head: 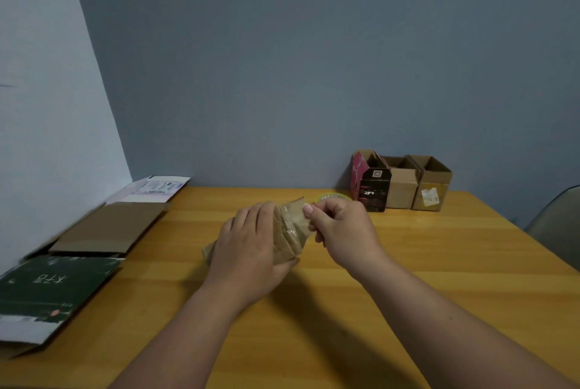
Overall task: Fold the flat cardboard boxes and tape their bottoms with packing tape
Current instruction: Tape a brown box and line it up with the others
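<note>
Our left hand (248, 250) grips the box (290, 236); right hand (340, 225) pinches tape (295, 211), which may crease if pulled crooked.

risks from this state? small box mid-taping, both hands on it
1. The right hand pinches clear tape on the small brown box held off the table; the tape may wrinkle or stick to itself.
2. The left hand covers most of the box, so the seam may shift unseen.
3. The tape roll lies behind the hands and may get knocked.
</note>
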